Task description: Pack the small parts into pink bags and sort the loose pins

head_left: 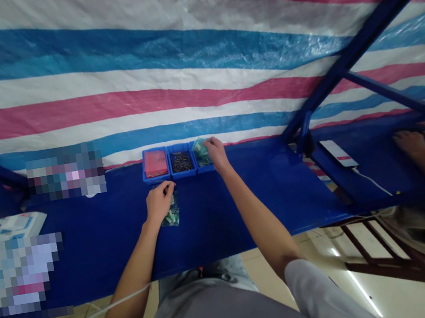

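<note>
Head view: right hand (217, 154) touches a teal-green bag (200, 152) in the rightmost blue bin (206, 169), left hand (159, 203) curls by a dark-green packet (172, 217) on the blue table (209, 213); cannot tell whether either grips.

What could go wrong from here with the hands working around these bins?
The right hand is at the green plastic in the right bin and might drag some over the rim. Beside it, the open middle bin holds small metal pieces; a knock could spill some. The left hand partly hides a packet on the table, which might slide or crease.
</note>
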Tool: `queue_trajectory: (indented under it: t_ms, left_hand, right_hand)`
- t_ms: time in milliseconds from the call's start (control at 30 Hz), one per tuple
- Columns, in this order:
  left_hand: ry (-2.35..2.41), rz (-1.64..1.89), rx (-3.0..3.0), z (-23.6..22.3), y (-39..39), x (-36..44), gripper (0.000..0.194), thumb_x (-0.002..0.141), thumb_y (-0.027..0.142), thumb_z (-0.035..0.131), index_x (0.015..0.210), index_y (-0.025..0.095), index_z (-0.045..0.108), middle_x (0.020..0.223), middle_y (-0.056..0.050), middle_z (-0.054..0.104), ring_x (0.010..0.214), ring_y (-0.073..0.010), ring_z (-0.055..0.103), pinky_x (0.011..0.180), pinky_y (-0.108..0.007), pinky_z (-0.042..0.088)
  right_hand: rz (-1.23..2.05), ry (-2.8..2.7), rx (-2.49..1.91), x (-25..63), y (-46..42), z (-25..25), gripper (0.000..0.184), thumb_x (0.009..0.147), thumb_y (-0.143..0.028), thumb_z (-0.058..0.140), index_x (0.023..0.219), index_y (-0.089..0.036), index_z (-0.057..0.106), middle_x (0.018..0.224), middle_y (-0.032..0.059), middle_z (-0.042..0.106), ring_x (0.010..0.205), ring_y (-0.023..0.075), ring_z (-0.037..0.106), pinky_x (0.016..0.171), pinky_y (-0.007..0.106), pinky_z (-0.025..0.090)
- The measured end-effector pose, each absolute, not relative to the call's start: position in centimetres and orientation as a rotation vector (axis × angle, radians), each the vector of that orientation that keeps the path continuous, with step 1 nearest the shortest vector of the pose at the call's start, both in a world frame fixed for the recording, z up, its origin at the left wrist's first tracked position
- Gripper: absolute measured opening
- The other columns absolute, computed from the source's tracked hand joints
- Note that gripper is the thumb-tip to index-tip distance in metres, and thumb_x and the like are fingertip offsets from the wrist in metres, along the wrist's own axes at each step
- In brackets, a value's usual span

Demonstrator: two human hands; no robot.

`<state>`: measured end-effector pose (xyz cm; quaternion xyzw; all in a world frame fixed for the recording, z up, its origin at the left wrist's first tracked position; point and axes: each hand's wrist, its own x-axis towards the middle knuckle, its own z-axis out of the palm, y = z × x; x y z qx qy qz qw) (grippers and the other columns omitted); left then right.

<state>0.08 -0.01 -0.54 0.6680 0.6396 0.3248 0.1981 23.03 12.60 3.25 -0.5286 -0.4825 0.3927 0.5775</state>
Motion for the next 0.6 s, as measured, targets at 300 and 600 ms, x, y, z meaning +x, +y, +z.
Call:
queue_trajectory:
  t_ms: [300, 600]
  left_hand:
    - [1.361, 1.114, 1.738, 0.3, -0.7, 0.1, 0.039, 0.099, 0.047, 0.044, 0.106, 0.017, 0.068, 0.064, 0.001, 0.062, 0.053, -0.0115, 0.049, 0.056, -0.023, 0.037]
    - [1.363, 1.113, 1.777, -0.3, -0.5, -0.4, 0.036, 0.094, 0.044, 0.054, 0.073, 0.016, 0.062, 0.06, 0.001, 0.061, 0.055, -0.0127, 0.053, 0.056, -0.023, 0.039]
  right_hand:
    - [1.324, -1.313, -0.9, 19.1, 3.0, 0.2, 0.036, 0.084, -0.054, 0.065, 0.077, -0.021, 0.052, 0.066, -0.0044, 0.049, 0.05, 0.01, 0.049, 0.05, 0.024, 0.041]
    - [1.34, -1.528, -0.943, 16.0, 0.6, -0.8, 0.033, 0.088, -0.054, 0.062, 0.094, -0.022, 0.056, 0.071, -0.003, 0.06, 0.054, 0.0115, 0.05, 0.052, 0.024, 0.041]
